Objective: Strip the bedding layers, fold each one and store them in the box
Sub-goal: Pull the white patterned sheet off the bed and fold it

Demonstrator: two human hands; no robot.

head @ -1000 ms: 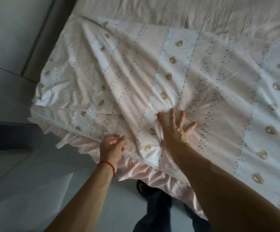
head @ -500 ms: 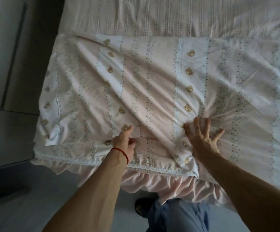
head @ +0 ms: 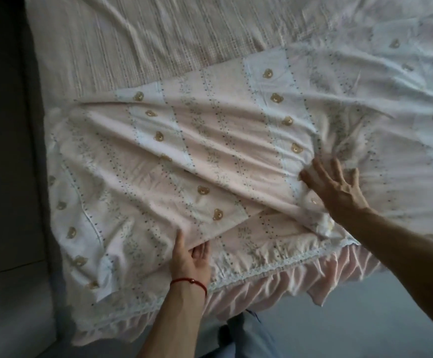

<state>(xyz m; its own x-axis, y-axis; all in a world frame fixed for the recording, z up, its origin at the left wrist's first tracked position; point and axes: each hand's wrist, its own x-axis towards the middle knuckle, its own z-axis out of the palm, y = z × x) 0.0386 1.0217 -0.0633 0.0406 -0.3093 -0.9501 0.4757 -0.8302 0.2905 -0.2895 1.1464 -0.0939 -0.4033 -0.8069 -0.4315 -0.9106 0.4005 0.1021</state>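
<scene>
Bedding: a pale pink and white cotton cover printed with small brown bear faces and dotted stripes lay across the near end of the bed, with one layer doubled over another along a diagonal edge.
Left hand: the left hand, a red string at its wrist, lay with fingers straight and thumb up, slipped under the free edge of the folded layer close to the lace-trimmed bed edge.
Right hand: the right hand pressed flat on the cover with fingers spread wide, holding nothing, beside a bunched ridge of cloth.
Change: a second before, the left hand was curled at the bed's edge; it had since moved onto the bed and flattened out, while the right hand stayed splayed on the cloth.
Meaning: this looked like smoothing and squaring a fold already laid, not a new lift.
Beneath: a woven cream textured sheet showed beyond the cover, and a pink ruffled bed skirt hung below.
Box: not in view.
</scene>
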